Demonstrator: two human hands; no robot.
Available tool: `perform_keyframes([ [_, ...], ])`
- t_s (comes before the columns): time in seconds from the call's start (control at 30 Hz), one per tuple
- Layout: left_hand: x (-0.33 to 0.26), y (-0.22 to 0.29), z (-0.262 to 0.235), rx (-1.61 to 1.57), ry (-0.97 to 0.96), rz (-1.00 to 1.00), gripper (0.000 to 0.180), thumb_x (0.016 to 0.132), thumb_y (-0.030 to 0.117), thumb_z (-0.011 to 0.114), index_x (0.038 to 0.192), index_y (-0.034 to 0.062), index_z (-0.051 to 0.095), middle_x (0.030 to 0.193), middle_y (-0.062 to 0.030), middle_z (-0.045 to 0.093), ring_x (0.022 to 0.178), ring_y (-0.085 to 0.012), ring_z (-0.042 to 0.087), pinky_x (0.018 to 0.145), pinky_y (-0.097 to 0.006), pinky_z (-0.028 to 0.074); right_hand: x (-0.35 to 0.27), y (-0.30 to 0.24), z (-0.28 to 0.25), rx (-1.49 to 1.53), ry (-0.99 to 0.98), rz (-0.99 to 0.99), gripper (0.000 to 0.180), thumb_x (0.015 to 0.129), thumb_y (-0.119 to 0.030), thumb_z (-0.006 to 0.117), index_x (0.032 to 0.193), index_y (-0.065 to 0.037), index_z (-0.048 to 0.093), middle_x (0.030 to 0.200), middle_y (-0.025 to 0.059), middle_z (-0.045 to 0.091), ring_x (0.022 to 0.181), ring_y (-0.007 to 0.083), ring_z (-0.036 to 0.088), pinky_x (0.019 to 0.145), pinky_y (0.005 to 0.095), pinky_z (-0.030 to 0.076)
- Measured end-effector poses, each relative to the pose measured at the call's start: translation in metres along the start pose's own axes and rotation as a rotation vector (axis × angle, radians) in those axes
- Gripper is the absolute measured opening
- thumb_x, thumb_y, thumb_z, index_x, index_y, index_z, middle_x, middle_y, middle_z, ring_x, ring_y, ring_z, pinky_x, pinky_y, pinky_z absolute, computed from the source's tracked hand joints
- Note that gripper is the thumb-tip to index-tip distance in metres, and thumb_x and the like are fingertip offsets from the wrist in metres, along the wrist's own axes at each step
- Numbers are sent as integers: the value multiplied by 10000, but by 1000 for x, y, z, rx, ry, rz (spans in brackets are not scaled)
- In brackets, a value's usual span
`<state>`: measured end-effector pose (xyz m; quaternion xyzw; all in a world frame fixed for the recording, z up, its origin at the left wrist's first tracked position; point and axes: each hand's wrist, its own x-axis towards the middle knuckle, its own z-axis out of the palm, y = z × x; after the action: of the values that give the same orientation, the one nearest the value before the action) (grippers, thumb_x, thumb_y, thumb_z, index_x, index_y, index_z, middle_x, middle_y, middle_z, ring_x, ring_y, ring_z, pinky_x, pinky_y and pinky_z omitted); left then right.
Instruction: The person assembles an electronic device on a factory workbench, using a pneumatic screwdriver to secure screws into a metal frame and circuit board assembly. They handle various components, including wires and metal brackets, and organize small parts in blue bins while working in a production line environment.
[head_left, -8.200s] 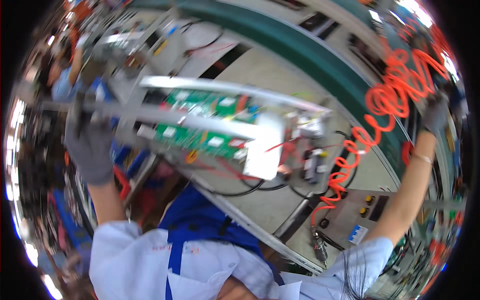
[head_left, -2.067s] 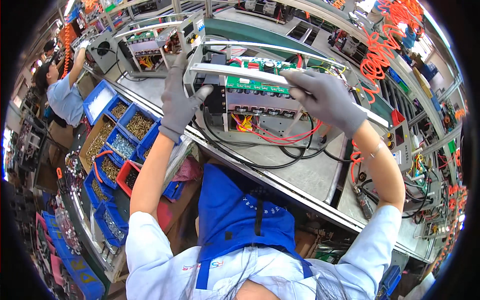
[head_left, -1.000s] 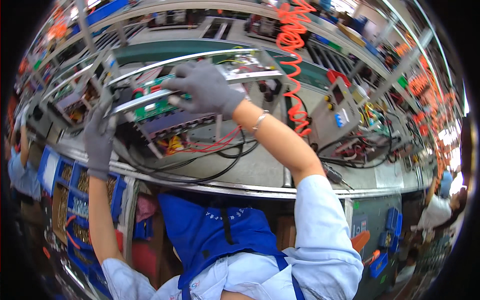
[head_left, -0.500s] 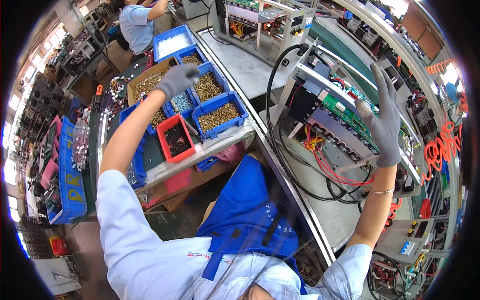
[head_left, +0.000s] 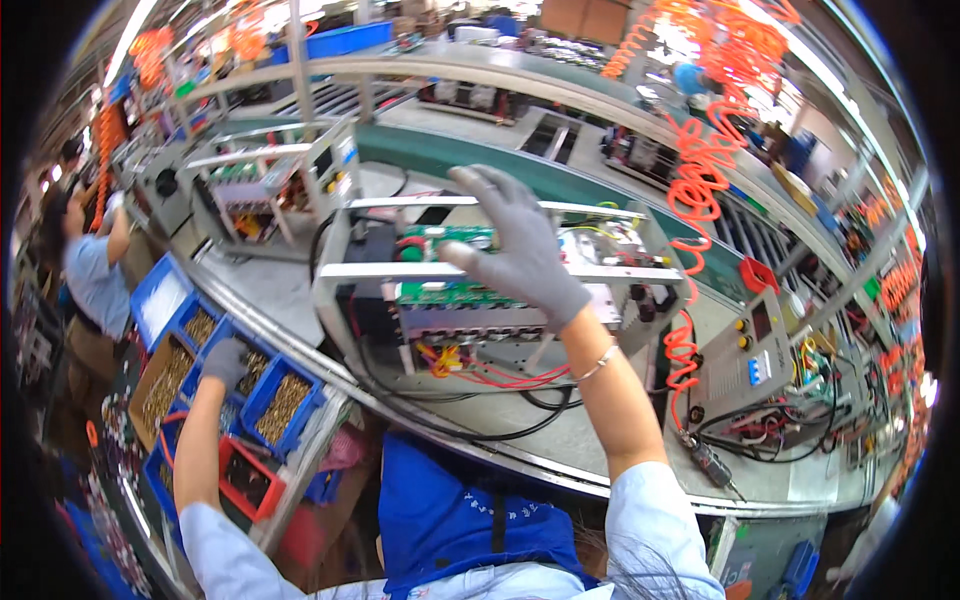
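Note:
My left hand (head_left: 226, 362), in a grey glove, is over the blue bins at the left, at the edge of a blue bin of brass screws (head_left: 257, 370). Its fingers point down and are too hidden to make out. My right hand (head_left: 522, 250), gloved the same way, is spread above an open metal machine chassis (head_left: 480, 271), thumb apart from the fingers and nothing in it. Green circuit boards (head_left: 450, 294) and red and yellow wires (head_left: 440, 360) show inside the chassis. I cannot tell whether this hand touches the frame.
A nearer blue bin (head_left: 285, 408) holds more brass screws; a red bin (head_left: 250, 480) holds dark pieces. A second chassis (head_left: 265, 190) stands at the far left. A power screwdriver (head_left: 712, 465) hangs on an orange coiled hose (head_left: 680, 350). A co-worker (head_left: 95, 270) is at the left.
The view has swung to the right, bringing the screwdriver and conveyor into sight. My left hand has gone down toward the screw bins. My right hand remains spread over the chassis.

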<state>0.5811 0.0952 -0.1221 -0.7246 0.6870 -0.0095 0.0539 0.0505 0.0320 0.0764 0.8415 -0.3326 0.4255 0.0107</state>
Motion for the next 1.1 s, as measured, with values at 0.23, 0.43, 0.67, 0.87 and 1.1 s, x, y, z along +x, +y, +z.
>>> perform_keyframes([
  [0.23,10,-30,34,-344,338,-79,122,673,42,698,795,37,697,758,-167,663,711,-311,667,667,-406,528,-6,4,-7,41,23,63,769,768,-479,671,1377,-64,454,1350,232,468,1272,396,420,1057,471,331],
  [0.43,32,-128,75,-242,434,24,210,778,5,567,948,-6,690,684,-118,646,626,-241,669,520,-381,495,-4,6,-4,197,54,110,741,790,-516,653,1348,-59,483,1341,225,481,1267,393,426,1056,455,345],
  [0.67,60,-106,86,-735,222,-239,359,666,41,714,1022,23,678,817,-71,671,749,-193,624,733,-324,508,-10,13,-10,250,39,211,676,806,-498,625,1322,-78,508,1312,194,506,1244,370,442,1049,445,363],
  [0.87,65,-61,68,-416,110,-203,342,689,121,697,1019,36,685,859,-105,672,794,-238,627,751,-353,506,-9,12,-9,268,70,209,657,803,-483,627,1308,-77,519,1277,180,530,1226,363,457,1042,431,375],
  [1.1,61,-28,57,-137,-11,-162,342,716,215,677,1016,51,693,907,-146,673,848,-290,630,771,-386,504,-7,18,0,359,111,216,644,762,-503,631,1235,-70,568,1197,228,552,1162,394,491,1019,460,375],
])
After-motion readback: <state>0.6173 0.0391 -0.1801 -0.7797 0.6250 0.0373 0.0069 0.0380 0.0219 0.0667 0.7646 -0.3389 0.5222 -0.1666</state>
